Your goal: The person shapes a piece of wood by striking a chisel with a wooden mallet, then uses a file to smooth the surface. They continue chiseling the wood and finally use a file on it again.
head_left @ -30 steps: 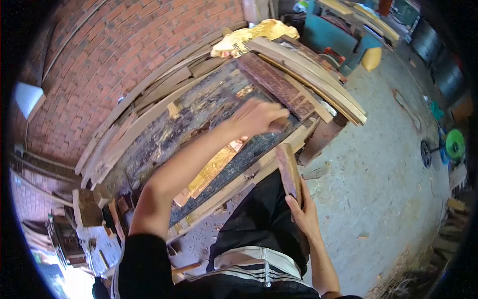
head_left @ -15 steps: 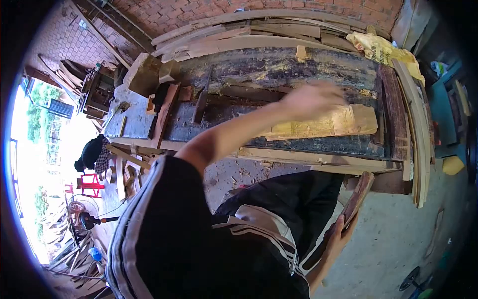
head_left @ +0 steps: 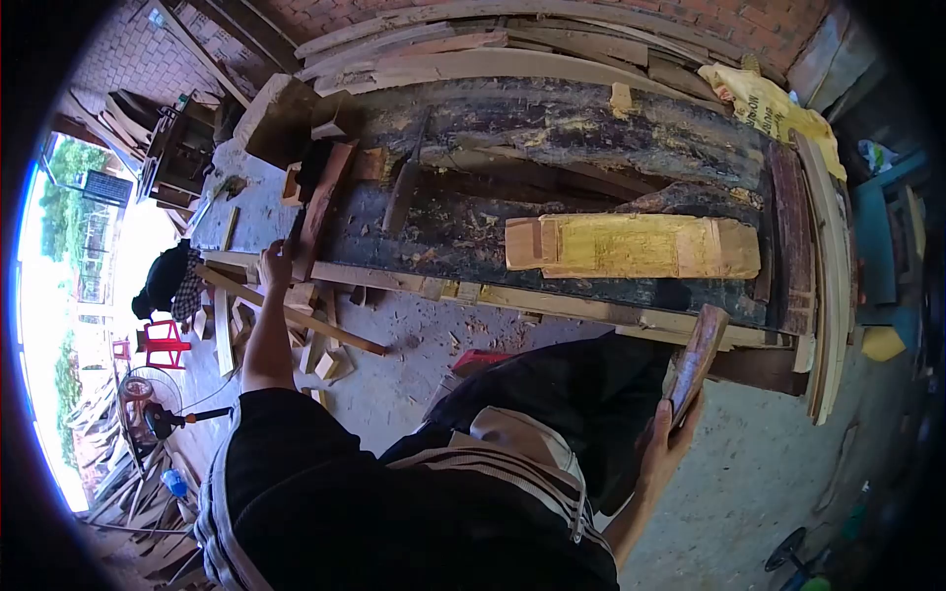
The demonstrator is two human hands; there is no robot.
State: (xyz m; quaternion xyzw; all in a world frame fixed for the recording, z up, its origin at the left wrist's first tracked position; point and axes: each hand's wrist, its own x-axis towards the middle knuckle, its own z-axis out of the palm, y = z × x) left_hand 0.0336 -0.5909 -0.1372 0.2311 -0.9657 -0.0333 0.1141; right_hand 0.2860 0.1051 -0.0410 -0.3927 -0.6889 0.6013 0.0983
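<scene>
Though outstretched, left hand beside reddish board.

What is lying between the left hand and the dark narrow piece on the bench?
In the head view, a reddish board lies between the left hand and dark piece.

Daylight floods in from nine o'clock, where the opening burns out into white glare. Towards three o'clock the room turns dim. The held wood piece, between three and four, catches a soft sheen and looks fairly sharp. Fisheye distortion bows the planks at twelve; black vignetting rings the view.
</scene>
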